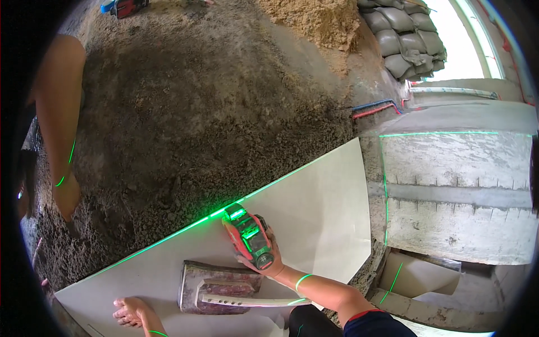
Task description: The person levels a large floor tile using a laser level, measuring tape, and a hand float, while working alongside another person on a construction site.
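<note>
My right hand (270,253) is closed around a red and black laser level (248,236), held over the large pale tile (314,208). Its bright green line falls along the tile's far edge, by the dark mortar. On the near left part of the tile lies my left hand (130,312), its fingers somewhat bent and apart, holding nothing. Between my hands rests a flat trowel (191,286) with a worn, mortar-smeared plate. A long pale bar with small holes (252,301) lies across it; whether the two are joined I cannot tell.
Another person's arm (62,123) reaches down to the mortar (168,129) at the left. A sand heap (314,22) and stacked grey sacks (401,36) stand at the back. Blue and red pipes (375,110) run beside the pale ledge (460,163) at right. A red tool (126,7) lies far left.
</note>
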Demonstrator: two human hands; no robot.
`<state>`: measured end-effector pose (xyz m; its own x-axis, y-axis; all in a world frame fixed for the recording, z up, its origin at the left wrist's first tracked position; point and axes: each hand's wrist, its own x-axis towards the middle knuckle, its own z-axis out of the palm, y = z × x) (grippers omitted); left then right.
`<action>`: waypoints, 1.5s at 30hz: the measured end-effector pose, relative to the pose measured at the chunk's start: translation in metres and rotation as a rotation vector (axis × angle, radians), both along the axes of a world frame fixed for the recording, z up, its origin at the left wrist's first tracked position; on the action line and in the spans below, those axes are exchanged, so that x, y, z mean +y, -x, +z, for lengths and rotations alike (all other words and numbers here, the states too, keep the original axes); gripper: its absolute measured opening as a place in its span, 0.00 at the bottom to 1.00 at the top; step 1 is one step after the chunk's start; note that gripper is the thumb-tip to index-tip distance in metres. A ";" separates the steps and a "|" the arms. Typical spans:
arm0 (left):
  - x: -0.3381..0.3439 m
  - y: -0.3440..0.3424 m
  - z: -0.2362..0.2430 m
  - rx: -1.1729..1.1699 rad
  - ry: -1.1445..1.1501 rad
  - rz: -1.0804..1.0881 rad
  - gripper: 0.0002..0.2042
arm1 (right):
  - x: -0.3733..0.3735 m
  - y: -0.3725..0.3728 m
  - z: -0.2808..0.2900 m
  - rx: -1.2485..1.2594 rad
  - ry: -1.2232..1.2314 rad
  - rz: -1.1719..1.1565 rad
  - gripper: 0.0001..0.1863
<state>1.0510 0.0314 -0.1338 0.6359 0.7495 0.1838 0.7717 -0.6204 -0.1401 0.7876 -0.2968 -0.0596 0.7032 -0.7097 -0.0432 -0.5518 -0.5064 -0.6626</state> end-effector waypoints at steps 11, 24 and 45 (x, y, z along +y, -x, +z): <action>0.006 -0.002 -0.002 0.030 -0.007 -0.012 0.35 | -0.003 -0.002 0.002 0.008 0.072 0.032 0.36; -0.001 -0.001 0.001 0.066 -0.008 -0.024 0.34 | -0.003 -0.002 0.000 0.047 0.137 0.038 0.35; -0.017 0.000 0.019 0.055 -0.114 -0.046 0.34 | -0.003 -0.003 0.005 0.060 0.121 0.003 0.41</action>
